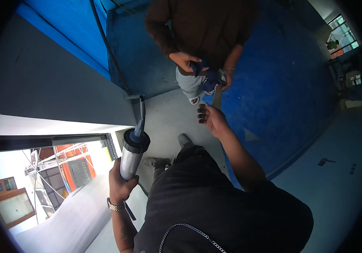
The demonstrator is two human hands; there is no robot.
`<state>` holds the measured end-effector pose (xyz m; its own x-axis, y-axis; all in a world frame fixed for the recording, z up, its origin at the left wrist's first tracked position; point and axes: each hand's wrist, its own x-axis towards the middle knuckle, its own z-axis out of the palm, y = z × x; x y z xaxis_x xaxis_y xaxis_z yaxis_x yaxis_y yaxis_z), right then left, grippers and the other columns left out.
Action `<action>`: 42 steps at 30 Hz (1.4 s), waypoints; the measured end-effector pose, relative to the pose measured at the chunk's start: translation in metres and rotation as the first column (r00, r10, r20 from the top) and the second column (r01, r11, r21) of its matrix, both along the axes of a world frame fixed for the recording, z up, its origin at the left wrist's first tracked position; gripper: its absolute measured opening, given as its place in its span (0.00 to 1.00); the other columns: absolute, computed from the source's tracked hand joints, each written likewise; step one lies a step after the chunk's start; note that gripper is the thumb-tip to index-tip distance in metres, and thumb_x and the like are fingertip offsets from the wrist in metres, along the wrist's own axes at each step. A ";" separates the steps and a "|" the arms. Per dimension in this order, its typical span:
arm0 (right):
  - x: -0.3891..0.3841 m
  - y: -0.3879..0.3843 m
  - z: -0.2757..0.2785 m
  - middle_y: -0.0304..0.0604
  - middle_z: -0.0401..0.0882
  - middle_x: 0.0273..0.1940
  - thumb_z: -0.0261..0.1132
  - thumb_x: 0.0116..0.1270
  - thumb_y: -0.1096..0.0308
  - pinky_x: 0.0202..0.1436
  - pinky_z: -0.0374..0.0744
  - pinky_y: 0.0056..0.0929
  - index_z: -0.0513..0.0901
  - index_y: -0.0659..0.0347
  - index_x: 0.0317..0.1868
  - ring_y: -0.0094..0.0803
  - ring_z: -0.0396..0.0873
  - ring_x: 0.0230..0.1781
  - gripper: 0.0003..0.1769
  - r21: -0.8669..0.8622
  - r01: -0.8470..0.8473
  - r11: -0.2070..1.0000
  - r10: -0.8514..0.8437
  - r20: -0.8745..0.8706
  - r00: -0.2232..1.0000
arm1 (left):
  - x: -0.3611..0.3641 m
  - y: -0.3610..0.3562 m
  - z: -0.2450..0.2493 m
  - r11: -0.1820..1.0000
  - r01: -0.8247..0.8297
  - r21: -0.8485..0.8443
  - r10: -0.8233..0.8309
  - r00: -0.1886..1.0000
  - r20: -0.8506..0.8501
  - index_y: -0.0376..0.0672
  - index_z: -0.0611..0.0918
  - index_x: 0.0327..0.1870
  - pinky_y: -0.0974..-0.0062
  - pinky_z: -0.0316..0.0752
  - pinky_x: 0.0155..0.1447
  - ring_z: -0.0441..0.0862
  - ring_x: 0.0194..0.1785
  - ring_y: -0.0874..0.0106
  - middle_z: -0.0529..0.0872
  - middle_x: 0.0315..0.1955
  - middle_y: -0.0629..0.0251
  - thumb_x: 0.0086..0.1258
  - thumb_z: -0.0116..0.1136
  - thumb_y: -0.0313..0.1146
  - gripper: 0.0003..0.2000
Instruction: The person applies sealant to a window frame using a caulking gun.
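My left hand (121, 185), with a metal watch on its wrist, grips a silver sealant gun (132, 155) by the tube. Its dark nozzle (141, 113) points up and away from me. My right hand (211, 119) is stretched forward, fingers apart, holding nothing. It sits just below a flat pale tool (217, 96) that hangs from the hand of a person in a brown shirt (202, 25) facing me. That person's hands also hold a dark blue cloth (205, 75).
A dark window frame (80, 137) at the left opens onto scaffolding and buildings outside. Blue sheeting (282, 92) covers the wall and floor at the right. A grey ledge (63, 88) runs along the left. Feet stand on the grey floor (168, 118).
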<state>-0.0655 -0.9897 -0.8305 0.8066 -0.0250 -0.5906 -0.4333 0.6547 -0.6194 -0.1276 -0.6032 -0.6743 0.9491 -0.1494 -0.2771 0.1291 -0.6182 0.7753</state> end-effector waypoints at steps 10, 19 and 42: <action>0.051 0.015 -0.055 0.44 0.82 0.55 0.57 0.80 0.49 0.64 0.78 0.47 0.76 0.60 0.63 0.40 0.80 0.57 0.24 0.243 0.163 0.956 -0.173 0.020 0.985 | 0.033 -0.030 -0.003 0.990 0.127 0.064 -0.124 0.991 -0.041 0.33 0.79 0.52 0.62 0.79 0.44 0.85 0.34 0.56 0.86 0.31 0.51 0.45 0.70 0.30 0.28; 0.094 0.020 -0.060 0.46 0.78 0.62 0.57 0.82 0.53 0.68 0.75 0.48 0.70 0.62 0.69 0.39 0.78 0.61 0.26 0.524 0.271 0.808 -0.343 0.044 0.938 | 0.051 -0.037 -0.006 0.973 0.189 0.135 -0.175 0.979 -0.108 0.35 0.80 0.56 0.58 0.81 0.49 0.89 0.41 0.48 0.89 0.36 0.45 0.45 0.71 0.32 0.31; -0.017 0.011 0.019 0.44 0.86 0.55 0.58 0.80 0.65 0.76 0.74 0.47 0.77 0.64 0.61 0.38 0.82 0.63 0.16 0.725 -0.002 0.688 -0.235 0.226 0.945 | 0.043 -0.068 -0.031 0.851 0.382 0.360 -0.310 0.919 -0.243 0.43 0.79 0.61 0.55 0.83 0.49 0.89 0.44 0.46 0.90 0.38 0.45 0.47 0.70 0.35 0.33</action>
<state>-0.0827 -0.9786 -0.8118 0.9550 0.1988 -0.2200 -0.2094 0.9775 -0.0258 -0.0849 -0.6714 -0.7058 0.7890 -0.3037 -0.5341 -0.0434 -0.8947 0.4446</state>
